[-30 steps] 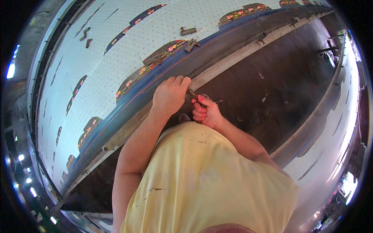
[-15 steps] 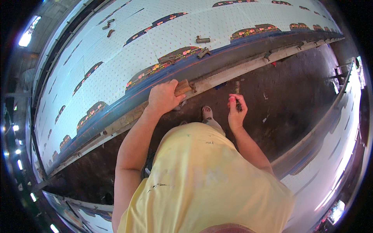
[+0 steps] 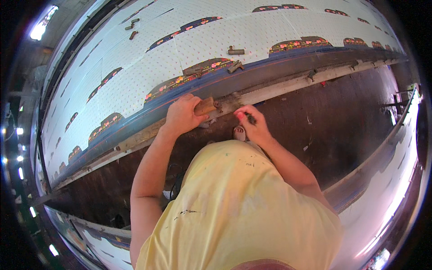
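My left hand (image 3: 181,116) is closed around a brown wooden-looking block (image 3: 205,106) at the near edge of a long printing table. A small rusty metal piece (image 3: 218,106) shows at the block's right end. My right hand (image 3: 253,124) is closed on a short dark stick-like tool (image 3: 237,99), just right of the block. That tool's far end is smeared by motion, so its kind cannot be made out. Below both hands runs a pale rail (image 3: 263,92) along the table edge.
White dotted fabric (image 3: 252,31) with dark floral patches covers the table. Metal fittings (image 3: 235,66) lie on it, with more farther left. Small brackets (image 3: 311,74) stick out of the rail. A second table (image 3: 382,193) stands at the right, past the dark floor (image 3: 310,117).
My right hand has swung left and slightly up with the stick-like tool, from over the floor to beside the block. The left hand keeps its grip, shifting slightly left.
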Demonstrator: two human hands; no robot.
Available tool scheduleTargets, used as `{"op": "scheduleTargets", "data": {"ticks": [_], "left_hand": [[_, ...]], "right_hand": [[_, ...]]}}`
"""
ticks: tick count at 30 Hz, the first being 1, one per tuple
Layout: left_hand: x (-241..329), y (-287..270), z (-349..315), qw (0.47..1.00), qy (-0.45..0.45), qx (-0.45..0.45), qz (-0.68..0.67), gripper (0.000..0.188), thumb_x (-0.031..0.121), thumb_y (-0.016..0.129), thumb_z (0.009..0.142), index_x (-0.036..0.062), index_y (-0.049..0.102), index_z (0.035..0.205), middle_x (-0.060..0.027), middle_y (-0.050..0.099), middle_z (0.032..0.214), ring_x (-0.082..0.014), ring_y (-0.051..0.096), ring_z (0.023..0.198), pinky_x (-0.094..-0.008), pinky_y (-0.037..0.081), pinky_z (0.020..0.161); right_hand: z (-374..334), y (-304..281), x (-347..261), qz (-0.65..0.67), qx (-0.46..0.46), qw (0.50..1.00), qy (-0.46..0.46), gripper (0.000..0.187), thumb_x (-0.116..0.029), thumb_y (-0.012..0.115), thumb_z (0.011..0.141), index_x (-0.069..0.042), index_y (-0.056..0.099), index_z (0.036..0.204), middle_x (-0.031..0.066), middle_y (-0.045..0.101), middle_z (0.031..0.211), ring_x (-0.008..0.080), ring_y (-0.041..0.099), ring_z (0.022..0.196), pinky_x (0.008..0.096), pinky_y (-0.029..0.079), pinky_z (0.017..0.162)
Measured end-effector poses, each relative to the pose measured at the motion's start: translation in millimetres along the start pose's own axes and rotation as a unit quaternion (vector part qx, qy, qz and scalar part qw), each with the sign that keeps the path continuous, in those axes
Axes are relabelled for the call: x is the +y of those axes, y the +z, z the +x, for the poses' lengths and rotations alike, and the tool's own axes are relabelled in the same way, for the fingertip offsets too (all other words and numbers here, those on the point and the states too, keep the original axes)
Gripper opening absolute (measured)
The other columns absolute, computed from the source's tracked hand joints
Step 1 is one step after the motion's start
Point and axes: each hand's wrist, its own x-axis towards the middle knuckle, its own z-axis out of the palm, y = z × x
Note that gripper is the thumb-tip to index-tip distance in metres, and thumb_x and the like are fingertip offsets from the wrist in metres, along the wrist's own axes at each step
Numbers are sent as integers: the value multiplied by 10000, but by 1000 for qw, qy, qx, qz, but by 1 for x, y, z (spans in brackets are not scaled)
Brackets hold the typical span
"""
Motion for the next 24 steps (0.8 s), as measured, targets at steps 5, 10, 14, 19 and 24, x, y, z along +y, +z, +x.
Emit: {"op": "scheduleTargets", "data": {"ticks": [5, 10, 14, 19, 24], "left_hand": [[-3, -8, 2, 999, 16, -27, -21, 525, 369, 973, 785, 58, 794, 1170, -140, 767, 1132, -390, 749, 1087, -495, 608, 936], [-4, -15, 3, 996, 4, -66, -68, 541, 363, 969, 803, 44, 784, 1198, -157, 755, 1124, -407, 745, 1074, -498, 601, 924], [5, -26, 8, 990, -34, -121, -58, 555, 359, 968, 817, 29, 776, 1220, -172, 757, 1142, -412, 744, 1071, -496, 595, 916], [9, -55, 0, 987, 40, -100, -116, 549, 314, 992, 796, 26, 768, 1206, -166, 753, 1129, -402, 742, 1004, -477, 595, 902], [15, -145, -11, 973, 49, 89, -206, 585, 278, 1008, 772, 25, 758, 1236, -126, 762, 1148, -279, 735, 1008, -404, 576, 938]], "right_hand": [[0, -57, 7, -7, 40, 999, 18, 112, -108, 707, 1124, -13, 766, 1125, 56, 706, 1040, 148, 653, 928, 310, 519, 858], [1, -85, 7, -25, 62, 996, -53, 160, -130, 689, 1144, 3, 773, 1115, 28, 663, 1001, 89, 600, 791, 259, 488, 699], [0, -91, 2, -11, 92, 995, -44, 150, -114, 690, 1139, 7, 774, 1109, 24, 651, 966, 92, 597, 785, 261, 486, 692], [18, -110, -6, -113, 83, 987, -84, 81, -61, 719, 1100, -2, 775, 1108, 49, 663, 939, 135, 619, 804, 298, 499, 734], [80, -115, -34, -239, 72, 958, -142, 116, -14, 760, 1034, -41, 782, 1145, 127, 737, 965, 295, 725, 881, 379, 561, 815]]}}
